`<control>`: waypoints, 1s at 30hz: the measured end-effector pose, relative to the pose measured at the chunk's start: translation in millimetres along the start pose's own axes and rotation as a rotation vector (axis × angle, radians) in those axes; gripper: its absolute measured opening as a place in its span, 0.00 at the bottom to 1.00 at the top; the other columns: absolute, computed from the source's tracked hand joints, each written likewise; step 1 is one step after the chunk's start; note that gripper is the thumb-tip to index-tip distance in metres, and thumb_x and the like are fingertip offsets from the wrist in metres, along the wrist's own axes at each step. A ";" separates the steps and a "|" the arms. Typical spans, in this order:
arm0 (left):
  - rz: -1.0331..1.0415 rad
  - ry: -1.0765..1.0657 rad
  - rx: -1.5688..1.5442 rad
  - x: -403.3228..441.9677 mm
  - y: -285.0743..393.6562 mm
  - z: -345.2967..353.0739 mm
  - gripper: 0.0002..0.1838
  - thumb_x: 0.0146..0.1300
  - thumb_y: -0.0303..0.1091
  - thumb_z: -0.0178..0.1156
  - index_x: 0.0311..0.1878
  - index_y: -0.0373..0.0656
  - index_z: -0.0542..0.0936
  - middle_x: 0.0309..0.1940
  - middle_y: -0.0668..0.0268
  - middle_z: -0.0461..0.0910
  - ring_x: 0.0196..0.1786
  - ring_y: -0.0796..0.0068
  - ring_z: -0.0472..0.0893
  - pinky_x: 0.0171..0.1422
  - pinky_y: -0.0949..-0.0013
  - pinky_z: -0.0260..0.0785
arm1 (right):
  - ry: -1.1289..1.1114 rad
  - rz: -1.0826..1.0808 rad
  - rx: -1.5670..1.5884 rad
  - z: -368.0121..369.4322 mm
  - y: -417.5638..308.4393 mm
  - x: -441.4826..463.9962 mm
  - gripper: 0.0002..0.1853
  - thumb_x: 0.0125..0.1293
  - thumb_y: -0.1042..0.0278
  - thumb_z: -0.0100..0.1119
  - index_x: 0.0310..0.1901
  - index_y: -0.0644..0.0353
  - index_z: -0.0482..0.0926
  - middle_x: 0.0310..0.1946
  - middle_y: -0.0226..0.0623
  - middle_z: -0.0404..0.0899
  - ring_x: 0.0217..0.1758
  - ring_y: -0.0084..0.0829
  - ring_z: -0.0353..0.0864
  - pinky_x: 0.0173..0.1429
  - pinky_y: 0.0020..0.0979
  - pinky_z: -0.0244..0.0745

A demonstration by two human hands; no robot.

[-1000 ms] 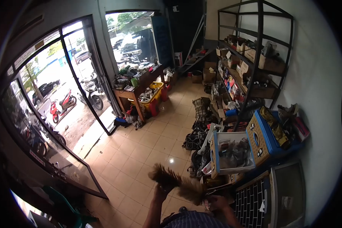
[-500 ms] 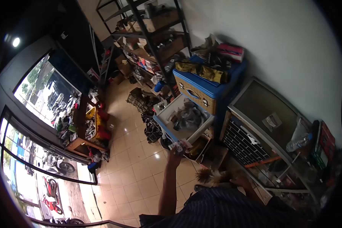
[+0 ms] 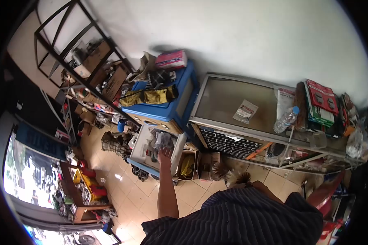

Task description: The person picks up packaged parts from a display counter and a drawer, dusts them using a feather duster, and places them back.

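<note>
My left hand reaches over the pulled-out white drawer, fingers stretched toward several clear plastic bags lying inside. Nothing shows in its fingers. The drawer belongs to a plastic cabinet with a blue top and a woven-pattern front. Low in front of my body, my right hand is closed around a feather duster, whose brown and pale feathers point left. My sleeve and torso partly hide that hand, and the duster's handle is hardly visible.
A glass display case stands right of the cabinet, with a plastic bottle and a white packet on top. Cardboard boxes sit on the floor beside the drawer. A metal rack holds boxes at the back left.
My left hand has gone from the drawer's front edge, where it held a small plastic packet, to over the drawer's inside; the packet is out of its fingers. The view has turned right.
</note>
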State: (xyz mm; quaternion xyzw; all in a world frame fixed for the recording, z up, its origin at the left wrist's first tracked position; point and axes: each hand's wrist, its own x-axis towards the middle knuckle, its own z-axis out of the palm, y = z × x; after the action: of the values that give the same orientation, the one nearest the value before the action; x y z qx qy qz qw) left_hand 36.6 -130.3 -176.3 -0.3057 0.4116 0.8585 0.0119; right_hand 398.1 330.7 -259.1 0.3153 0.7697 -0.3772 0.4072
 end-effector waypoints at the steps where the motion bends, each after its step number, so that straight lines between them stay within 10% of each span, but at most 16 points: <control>1: 0.046 0.059 0.213 -5.4 -13.0 9.3 0.22 0.71 0.44 0.44 0.62 0.43 0.70 0.49 0.59 0.79 0.51 0.59 0.79 0.52 0.53 0.77 | -0.008 0.020 0.065 2.2 8.4 10.9 0.38 0.64 0.29 0.47 0.42 0.64 0.85 0.34 0.50 0.84 0.35 0.45 0.86 0.38 0.42 0.83; 6: 0.386 -0.053 0.559 -77.0 -65.1 97.6 0.16 0.73 0.44 0.46 0.42 0.39 0.73 0.29 0.63 0.78 0.25 0.74 0.76 0.25 0.72 0.65 | 0.043 0.135 0.200 6.2 39.0 34.7 0.41 0.59 0.24 0.48 0.34 0.66 0.85 0.31 0.53 0.84 0.36 0.40 0.85 0.41 0.39 0.76; 11: 0.882 -0.463 0.997 -127.5 -107.4 214.8 0.09 0.69 0.34 0.54 0.39 0.37 0.76 0.23 0.62 0.77 0.23 0.68 0.72 0.32 0.66 0.67 | -0.024 0.095 0.217 10.7 70.9 72.8 0.45 0.56 0.21 0.49 0.39 0.67 0.85 0.31 0.53 0.83 0.32 0.48 0.85 0.34 0.45 0.79; 15: 1.066 -0.805 1.233 -160.5 -147.8 303.8 0.15 0.62 0.37 0.62 0.49 0.42 0.78 0.43 0.54 0.80 0.47 0.55 0.79 0.52 0.59 0.71 | 0.022 0.157 0.367 -1.2 66.3 63.4 0.40 0.61 0.26 0.49 0.40 0.65 0.86 0.30 0.54 0.83 0.33 0.49 0.85 0.36 0.47 0.80; 16: 1.092 -0.844 1.279 -168.3 -161.3 319.0 0.19 0.60 0.39 0.64 0.52 0.43 0.76 0.49 0.54 0.77 0.52 0.53 0.76 0.55 0.56 0.69 | 0.018 0.090 0.325 -0.9 69.4 66.4 0.39 0.61 0.28 0.49 0.40 0.65 0.85 0.31 0.54 0.83 0.34 0.51 0.85 0.37 0.48 0.81; 18: 1.049 -0.887 1.478 -183.2 -186.8 343.2 0.35 0.55 0.50 0.67 0.63 0.44 0.69 0.63 0.52 0.67 0.65 0.49 0.66 0.65 0.49 0.62 | 0.449 -0.882 0.745 29.9 95.5 37.9 0.38 0.62 0.29 0.50 0.40 0.65 0.85 0.35 0.55 0.83 0.36 0.50 0.85 0.38 0.47 0.82; 20: 1.124 -0.853 1.560 -181.5 -217.0 350.5 0.41 0.54 0.54 0.66 0.66 0.43 0.65 0.66 0.49 0.62 0.70 0.48 0.60 0.71 0.46 0.55 | -0.078 0.165 0.688 11.9 94.1 73.3 0.37 0.63 0.30 0.50 0.40 0.65 0.85 0.38 0.56 0.83 0.38 0.50 0.85 0.39 0.46 0.82; 21: 1.167 -0.853 1.623 -175.6 -229.1 350.5 0.39 0.55 0.54 0.63 0.65 0.42 0.66 0.68 0.46 0.59 0.72 0.46 0.57 0.73 0.46 0.49 | -0.020 0.255 0.570 15.3 87.5 70.8 0.37 0.63 0.31 0.50 0.40 0.65 0.85 0.40 0.55 0.83 0.43 0.46 0.85 0.44 0.43 0.81; 24: 1.196 -0.851 1.508 -163.5 -233.0 350.2 0.24 0.60 0.44 0.60 0.57 0.43 0.75 0.60 0.54 0.70 0.65 0.51 0.66 0.67 0.49 0.58 | 0.077 0.218 0.436 26.8 90.3 63.3 0.38 0.59 0.29 0.53 0.38 0.66 0.84 0.40 0.49 0.84 0.45 0.43 0.84 0.47 0.40 0.76; 26: 1.378 -0.845 1.316 -150.6 -224.9 349.3 0.12 0.63 0.36 0.59 0.48 0.44 0.80 0.44 0.59 0.80 0.50 0.55 0.77 0.55 0.56 0.68 | 0.125 -0.174 0.007 33.7 116.2 76.5 0.37 0.56 0.29 0.54 0.37 0.65 0.85 0.41 0.51 0.84 0.44 0.45 0.83 0.46 0.41 0.76; 30: 0.643 -0.734 1.488 -150.7 -177.1 354.6 0.12 0.68 0.37 0.56 0.47 0.39 0.79 0.47 0.60 0.81 0.50 0.59 0.79 0.55 0.59 0.70 | 0.168 -0.255 -0.183 -4.1 73.6 49.4 0.33 0.61 0.32 0.49 0.36 0.59 0.86 0.39 0.48 0.84 0.43 0.46 0.82 0.49 0.43 0.76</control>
State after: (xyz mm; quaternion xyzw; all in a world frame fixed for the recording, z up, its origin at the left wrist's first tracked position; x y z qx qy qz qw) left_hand 24.6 274.8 -51.3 0.2058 0.8988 0.3746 0.0971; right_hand 431.6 380.9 -324.1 0.2069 0.8660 -0.3266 0.3173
